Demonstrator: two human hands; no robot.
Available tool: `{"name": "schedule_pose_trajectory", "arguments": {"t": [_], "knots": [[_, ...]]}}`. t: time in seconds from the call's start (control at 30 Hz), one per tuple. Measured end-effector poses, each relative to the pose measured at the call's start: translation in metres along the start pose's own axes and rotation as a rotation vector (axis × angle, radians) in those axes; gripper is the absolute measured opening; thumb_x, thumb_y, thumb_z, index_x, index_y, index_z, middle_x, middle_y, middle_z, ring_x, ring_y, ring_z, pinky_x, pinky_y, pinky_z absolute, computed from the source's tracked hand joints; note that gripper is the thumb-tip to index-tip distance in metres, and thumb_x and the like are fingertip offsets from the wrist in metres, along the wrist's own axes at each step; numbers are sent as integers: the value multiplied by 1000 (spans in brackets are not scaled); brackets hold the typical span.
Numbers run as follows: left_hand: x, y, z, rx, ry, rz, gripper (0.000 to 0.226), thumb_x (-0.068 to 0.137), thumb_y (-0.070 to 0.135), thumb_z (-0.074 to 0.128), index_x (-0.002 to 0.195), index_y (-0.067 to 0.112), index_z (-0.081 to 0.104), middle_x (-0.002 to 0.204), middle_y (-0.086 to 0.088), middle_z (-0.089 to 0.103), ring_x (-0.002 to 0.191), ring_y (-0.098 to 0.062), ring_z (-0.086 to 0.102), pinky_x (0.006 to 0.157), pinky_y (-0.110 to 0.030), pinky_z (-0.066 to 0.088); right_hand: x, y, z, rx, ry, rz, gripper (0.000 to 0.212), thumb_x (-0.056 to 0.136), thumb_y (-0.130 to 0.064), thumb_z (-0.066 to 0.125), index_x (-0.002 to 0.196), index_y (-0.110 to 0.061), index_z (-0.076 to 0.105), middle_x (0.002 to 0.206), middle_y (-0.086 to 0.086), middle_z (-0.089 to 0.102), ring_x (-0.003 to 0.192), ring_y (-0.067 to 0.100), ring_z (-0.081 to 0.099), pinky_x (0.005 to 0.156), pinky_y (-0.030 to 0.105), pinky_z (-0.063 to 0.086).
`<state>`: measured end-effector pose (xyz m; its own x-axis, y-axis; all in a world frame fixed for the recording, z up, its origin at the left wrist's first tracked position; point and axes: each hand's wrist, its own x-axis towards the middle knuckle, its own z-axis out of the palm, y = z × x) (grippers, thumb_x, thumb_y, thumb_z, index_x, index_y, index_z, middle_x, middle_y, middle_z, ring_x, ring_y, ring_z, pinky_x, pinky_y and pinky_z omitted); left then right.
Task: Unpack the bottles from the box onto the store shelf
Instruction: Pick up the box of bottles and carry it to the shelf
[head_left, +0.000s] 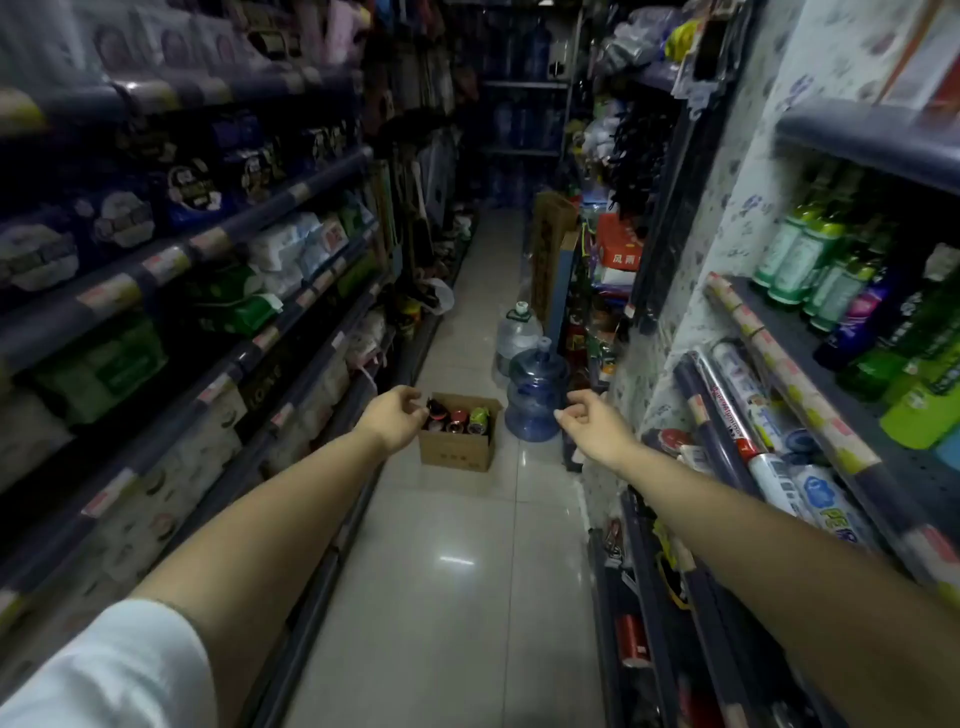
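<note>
Item 1, nearest: your two forearms, stretched forward down the aisle, a white sleeve (104, 670) on the left one.

Item 2: your left hand (393, 418), fingers loosely curled, gripping nothing. It sits in line with the near left corner of the box from this view; contact cannot be confirmed, and it looks to be well short of it in depth.

Item 3: your right hand (592, 426), likewise loosely curled and empty, raised in the air beside the right-hand shelving.

Item 4: right-hand store shelf (789, 358), stocked with green bottles (800, 260) on the upper tier and rolled wrap goods below. Judged the likely destination, though which tier is meant cannot be told.

Item 5: cardboard box (457, 447), standing on the tiled floor (457, 597) mid-aisle, flaps open. Bottles in the box (465, 418): several upright, caps showing, red and green among them; the exact count is unclear.

Item 6: two large blue water jugs (535, 395), just beside the box on its right.

Item 7, farthest: aisle end with more stacked water containers, dim.

Status: unpacking appears not begun or barely begun. The box looks mostly full, both your hands are free, and every visible bottle remains to be lifted and shelved.
</note>
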<state>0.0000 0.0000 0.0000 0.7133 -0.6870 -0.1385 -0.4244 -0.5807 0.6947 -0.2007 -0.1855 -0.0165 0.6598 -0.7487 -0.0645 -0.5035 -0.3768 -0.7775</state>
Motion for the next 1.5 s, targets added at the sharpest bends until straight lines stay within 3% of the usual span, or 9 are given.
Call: {"name": "schedule_pose_trajectory", "arguments": {"t": [0.3,0.47,0.7,0.8,1.03,1.2,1.4,1.5], "knots": [[71,-15,9,-38,-24,-59,45,96,23,54,137,6,45,132,-13,58,119,-27,56,96,-28,41,70,5,36,22,-73,46,49,95,-26,56,137,-4,41,104,1,57,110,27,57,98,39,45],[152,-37,7,-78,-43,-76,45,96,22,54,137,6,45,132,-14,58,119,-27,55,94,-25,39,137,-1,63,15,-72,99,50,95,-26,55,137,-4,41,118,12,61,113,28,56,96,37,43],[278,-73,-19,-132,-104,-92,42,96,18,54,134,3,46,126,-17,60,114,-30,58,87,-27,43,235,-24,103,-38,-14,213,45,96,-31,53,134,-7,45,130,13,58,118,29,54,94,35,42],[324,-94,-30,-131,-141,-101,42,95,14,54,134,2,46,124,-19,61,113,-31,59,93,-31,45,269,-35,116,14,16,267,44,96,-31,53,132,-7,46,127,14,58,112,31,57,94,44,49],[397,-123,-38,-177,-155,-167,41,92,9,57,131,-2,49,117,-14,61,112,-23,56,86,-13,34,335,-32,129,-52,6,314,46,93,-30,57,129,-3,48,123,16,61,113,31,57,95,37,44],[451,-133,-31,-210,-154,-227,41,91,10,59,130,-1,50,122,-18,61,117,-28,56,99,-24,38,394,-28,130,-75,-8,316,41,94,-28,56,126,-2,50,120,16,62,112,31,57,89,31,42],[526,-114,-17,-134,-122,-268,42,94,17,57,134,4,49,131,-14,57,122,-29,53,103,-28,39,489,-13,132,2,-52,311,40,95,-25,55,126,0,49,124,19,59,118,34,53,102,41,41],[557,-100,-15,-124,-116,-289,43,93,17,58,133,5,50,129,-15,59,117,-29,57,100,-30,43,522,-2,132,11,-74,307,34,95,-23,55,119,1,53,119,21,60,115,35,54,100,43,42]]}}
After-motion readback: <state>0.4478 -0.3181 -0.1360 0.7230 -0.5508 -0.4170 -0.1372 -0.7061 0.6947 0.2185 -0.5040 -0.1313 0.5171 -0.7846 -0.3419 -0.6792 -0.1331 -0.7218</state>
